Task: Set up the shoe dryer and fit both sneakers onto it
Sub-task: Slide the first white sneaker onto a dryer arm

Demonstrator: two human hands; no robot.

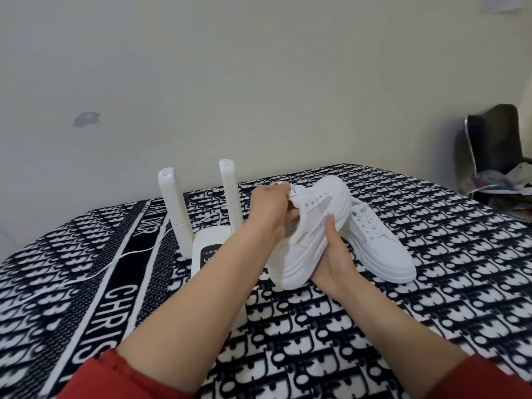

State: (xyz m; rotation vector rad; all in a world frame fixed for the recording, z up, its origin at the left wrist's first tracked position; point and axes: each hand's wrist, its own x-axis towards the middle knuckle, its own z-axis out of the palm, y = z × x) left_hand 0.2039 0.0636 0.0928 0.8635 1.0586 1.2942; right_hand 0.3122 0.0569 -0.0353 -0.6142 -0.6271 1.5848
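Ahead of you a plain cream painted wall (259, 67) fills most of the view, with a small grey smudge (86, 118) on its left. Below you lies a black-and-white lettered blanket (460, 269). At your far right stands a dark metal-framed chair (495, 133) with crumpled cloth (495, 180) on its seat.

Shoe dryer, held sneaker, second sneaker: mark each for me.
Shoe dryer (207, 240): head view, base housing.
Held sneaker (316, 203): head view, side of upper.
Second sneaker (383, 249): head view, toe upper.

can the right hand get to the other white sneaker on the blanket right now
Probably not yet: the right hand holds the raised white lace-up sneaker, which also blocks the second white sneaker lying behind it.
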